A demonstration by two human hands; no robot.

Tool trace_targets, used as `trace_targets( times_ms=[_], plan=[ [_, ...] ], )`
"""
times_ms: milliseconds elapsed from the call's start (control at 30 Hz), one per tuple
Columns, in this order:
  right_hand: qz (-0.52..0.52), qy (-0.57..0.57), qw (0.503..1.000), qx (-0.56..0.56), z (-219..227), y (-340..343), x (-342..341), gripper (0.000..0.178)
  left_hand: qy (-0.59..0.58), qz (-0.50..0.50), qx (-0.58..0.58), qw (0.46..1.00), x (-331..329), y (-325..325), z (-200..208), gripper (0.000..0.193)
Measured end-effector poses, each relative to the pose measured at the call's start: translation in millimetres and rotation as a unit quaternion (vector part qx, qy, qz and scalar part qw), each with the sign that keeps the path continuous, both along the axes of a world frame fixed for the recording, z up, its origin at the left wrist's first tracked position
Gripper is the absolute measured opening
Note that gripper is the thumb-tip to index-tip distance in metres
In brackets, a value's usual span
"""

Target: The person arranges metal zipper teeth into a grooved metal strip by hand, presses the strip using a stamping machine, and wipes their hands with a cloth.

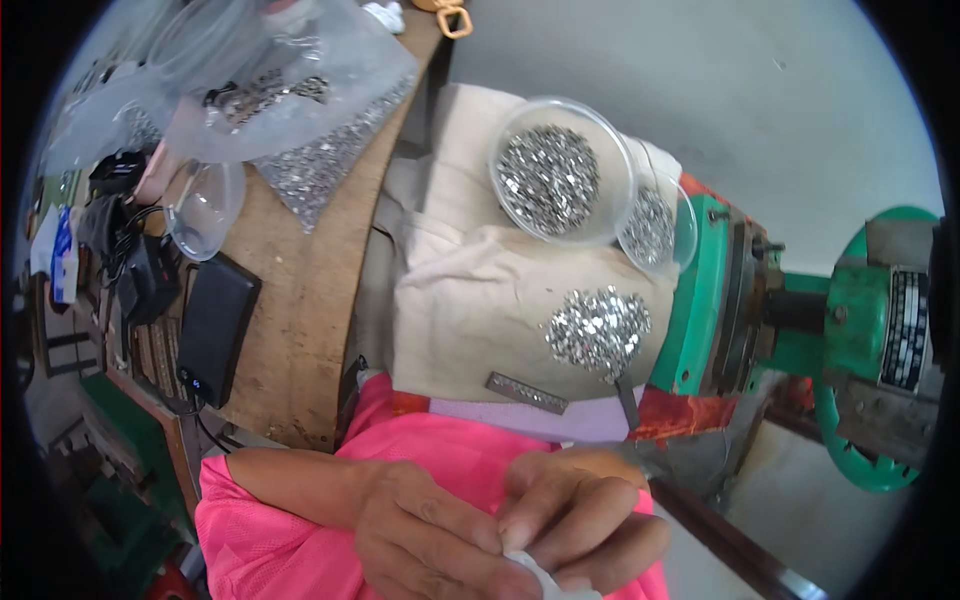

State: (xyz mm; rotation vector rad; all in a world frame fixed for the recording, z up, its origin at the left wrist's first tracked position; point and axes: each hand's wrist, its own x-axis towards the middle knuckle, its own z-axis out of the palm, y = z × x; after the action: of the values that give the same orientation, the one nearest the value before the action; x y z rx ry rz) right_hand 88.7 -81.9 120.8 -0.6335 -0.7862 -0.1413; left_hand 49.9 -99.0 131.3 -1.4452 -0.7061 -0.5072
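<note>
At the wooden tabletop's near left corner, a black power bank is laid, seemingly set clear of the work. Beyond the beige cloth's near edge, the left hand is closed on a white scrap, also pinched by the right hand, apparently for steadier control; thin, soft-looking, it is partly hidden.

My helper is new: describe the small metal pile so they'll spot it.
Find the green machine at right, then the beige cloth left of it. Near that cloth's right edge sits the silvery pile: unlike the bits in clear tubs beyond, it lies loose.
</note>
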Motion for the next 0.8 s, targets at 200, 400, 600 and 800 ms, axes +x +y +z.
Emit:
trace_targets(
  times_ms=[200,400,600,800],
  plan=[
    [-0.216,-0.185,0.911,-0.299,-30,-13,2,0.038,-0.108,-0.473,-0.606,0.631,-11,112,-15,0.041],
    [0.092,0.149,0.911,-0.373,-23,8,27,0.049,-0.081,-0.574,-0.721,0.379,-18,146,-40,0.059],
    [0.075,0.27,0.89,-0.359,-18,17,51,0.017,-0.074,-0.586,-0.717,0.37,-13,154,-56,0.057],
    [-0.136,0.218,0.865,-0.431,1,40,118,0.025,-0.084,-0.615,-0.696,0.362,-9,168,-76,0.05]
  ],
)
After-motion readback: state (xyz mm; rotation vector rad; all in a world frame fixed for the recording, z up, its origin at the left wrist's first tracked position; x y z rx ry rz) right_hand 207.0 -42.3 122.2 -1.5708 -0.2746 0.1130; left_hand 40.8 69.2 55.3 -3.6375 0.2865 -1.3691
